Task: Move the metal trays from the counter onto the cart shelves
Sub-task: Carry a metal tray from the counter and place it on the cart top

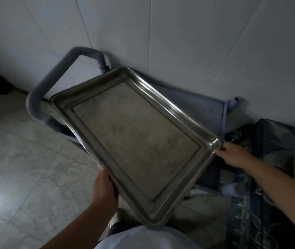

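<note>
One head-worn view looks steeply down and forward, close over a tray (134,141) filling the centre. The cart (213,112) lies beyond toward 1 o'clock, wall (197,42) at 12, floor (26,168) at 8, the wearer's torso at 6.

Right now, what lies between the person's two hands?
In the head view, the metal tray spans the gap: the left hand holds its near long edge, the right hand its far corner, above the grey cart.

Bare forearms, no sleeves in view; a white top (143,239) and perhaps a white shoe (113,221).
</note>
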### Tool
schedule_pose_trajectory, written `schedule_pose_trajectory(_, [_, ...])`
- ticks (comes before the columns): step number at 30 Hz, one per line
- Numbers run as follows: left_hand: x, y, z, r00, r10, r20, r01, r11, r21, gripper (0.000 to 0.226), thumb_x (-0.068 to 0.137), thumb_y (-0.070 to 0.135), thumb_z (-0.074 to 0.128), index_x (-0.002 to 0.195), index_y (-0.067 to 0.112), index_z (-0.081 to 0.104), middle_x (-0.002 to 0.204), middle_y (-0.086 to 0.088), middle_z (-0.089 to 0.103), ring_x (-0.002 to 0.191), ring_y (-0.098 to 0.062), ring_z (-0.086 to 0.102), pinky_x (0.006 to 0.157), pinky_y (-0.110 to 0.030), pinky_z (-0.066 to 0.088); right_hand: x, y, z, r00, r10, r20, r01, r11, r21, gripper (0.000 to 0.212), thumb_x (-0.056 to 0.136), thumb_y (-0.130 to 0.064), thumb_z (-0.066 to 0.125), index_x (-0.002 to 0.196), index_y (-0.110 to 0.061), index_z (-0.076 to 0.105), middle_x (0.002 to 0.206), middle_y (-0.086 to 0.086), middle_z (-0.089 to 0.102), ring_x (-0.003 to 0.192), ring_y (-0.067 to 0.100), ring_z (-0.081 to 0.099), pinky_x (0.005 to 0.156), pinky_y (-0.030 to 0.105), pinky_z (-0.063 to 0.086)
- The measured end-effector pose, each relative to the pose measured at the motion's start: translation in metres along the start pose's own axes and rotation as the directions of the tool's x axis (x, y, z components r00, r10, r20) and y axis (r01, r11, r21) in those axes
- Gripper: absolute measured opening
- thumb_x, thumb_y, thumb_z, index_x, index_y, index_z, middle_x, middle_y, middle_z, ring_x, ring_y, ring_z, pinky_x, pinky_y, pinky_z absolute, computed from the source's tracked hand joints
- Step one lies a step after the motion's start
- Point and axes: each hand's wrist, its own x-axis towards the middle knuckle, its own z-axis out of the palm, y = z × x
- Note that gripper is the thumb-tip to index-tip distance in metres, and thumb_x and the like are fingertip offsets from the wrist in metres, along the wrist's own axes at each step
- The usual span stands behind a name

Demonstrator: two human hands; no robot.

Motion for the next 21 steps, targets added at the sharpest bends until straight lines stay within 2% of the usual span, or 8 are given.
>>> schedule_pose_trajectory(1, [0.0, 0.001, 0.0, 0.999, -0.014, 0.029, 0.015, 1.0, -0.016, 0.043, 0.105, 0.037, 0.044, 0.118, 0.001, 0.066, 0.1, -0.014, 0.077, 0.092, -0.029, 0.074, 0.085, -0.047, 0.058, -0.008, 0.005, 0.005, 0.994, 0.045, 0.101, -0.067, 0.971, 0.228, 0.032, 0.096, -0.034, 0.055, 0.093, -0.004, 0.065, 0.082, 0.014, 0.067, 0.069, 0.025, 0.065, 0.055, 0.026, 0.043])
schedule_pose_trajectory(3, [0.0, 0.001, 0.003, 0.997, -0.029, 0.07, 0.031, 0.999, -0.026, 0.041, 0.106, 0.03, 0.042, 0.122, -0.001, 0.063, 0.109, -0.018, 0.075, 0.102, -0.033, 0.071, 0.095, -0.051, 0.054, -0.012, 0.003, 0.013, 0.979, 0.083, 0.189, -0.178, 0.803, 0.568, 0.019, 0.099, -0.017, 0.054, 0.096, 0.0, 0.064, 0.076, 0.013, 0.063, 0.061, 0.019, 0.063, 0.047, 0.022, 0.046])
schedule_pose_trajectory(6, [-0.006, -0.006, 0.011, 0.983, -0.049, 0.177, 0.052, 0.999, -0.015, 0.03, 0.106, 0.018, 0.043, 0.12, -0.001, 0.061, 0.112, -0.02, 0.072, 0.1, -0.033, 0.07, 0.087, -0.042, 0.057, 0.006, -0.008, 0.011, 0.981, 0.154, 0.121, -0.192, 0.639, 0.745, 0.015, 0.098, -0.007, 0.051, 0.085, -0.006, 0.059, 0.071, 0.009, 0.057, 0.06, 0.015, 0.055, 0.042, 0.016, 0.042])
schedule_pose_trajectory(9, [-0.011, -0.013, 0.03, 0.957, -0.073, 0.28, 0.028, 0.987, 0.159, 0.019, 0.099, 0.005, 0.054, 0.116, 0.002, 0.061, 0.104, -0.018, 0.068, 0.079, -0.023, 0.065, 0.065, -0.027, 0.057, 0.036, -0.016, -0.001, 0.979, 0.202, -0.006, -0.118, 0.594, 0.796, 0.021, 0.098, -0.009, 0.053, 0.077, -0.011, 0.057, 0.065, 0.006, 0.055, 0.056, 0.012, 0.047, 0.044, 0.017, 0.038])
schedule_pose_trajectory(11, [-0.01, -0.019, 0.05, 0.956, -0.089, 0.278, 0.025, 0.974, 0.224, 0.018, 0.095, 0.003, 0.06, 0.113, 0.004, 0.063, 0.102, -0.013, 0.073, 0.08, -0.02, 0.071, 0.063, -0.024, 0.057, 0.053, -0.019, -0.01, 0.968, 0.237, -0.087, -0.073, 0.592, 0.803, 0.021, 0.096, -0.014, 0.057, 0.075, -0.013, 0.056, 0.061, 0.004, 0.058, 0.055, 0.013, 0.047, 0.045, 0.019, 0.039])
schedule_pose_trajectory(15, [-0.008, -0.04, 0.092, 0.977, -0.116, 0.179, 0.08, 0.978, 0.195, 0.01, 0.093, 0.004, 0.065, 0.102, 0.005, 0.063, 0.097, -0.015, 0.072, 0.085, -0.025, 0.07, 0.062, -0.026, 0.059, 0.067, -0.023, -0.018, 0.944, 0.228, -0.237, -0.016, 0.751, 0.66, 0.019, 0.093, -0.027, 0.057, 0.089, -0.011, 0.066, 0.087, 0.011, 0.065, 0.076, 0.025, 0.06, 0.07, 0.031, 0.047])
schedule_pose_trajectory(17, [-0.006, -0.051, 0.109, 0.982, -0.128, 0.136, 0.102, 0.978, 0.182, 0.01, 0.093, 0.006, 0.067, 0.097, 0.0, 0.06, 0.092, -0.016, 0.066, 0.081, -0.024, 0.067, 0.062, -0.026, 0.058, 0.059, -0.018, -0.013, 0.961, 0.172, -0.215, -0.018, 0.817, 0.576, 0.018, 0.091, -0.024, 0.056, 0.096, -0.011, 0.067, 0.09, 0.011, 0.066, 0.079, 0.027, 0.063, 0.068, 0.029, 0.048])
schedule_pose_trajectory(21, [-0.001, -0.058, 0.127, 0.981, -0.142, 0.132, 0.112, 0.97, 0.215, 0.013, 0.093, 0.009, 0.068, 0.094, -0.001, 0.06, 0.087, -0.015, 0.069, 0.077, -0.022, 0.07, 0.06, -0.025, 0.058, 0.042, 0.005, 0.004, 0.991, 0.122, -0.049, -0.073, 0.824, 0.562, 0.017, 0.097, -0.027, 0.054, 0.105, -0.016, 0.063, 0.099, 0.009, 0.06, 0.087, 0.026, 0.06, 0.056, 0.029, 0.049])
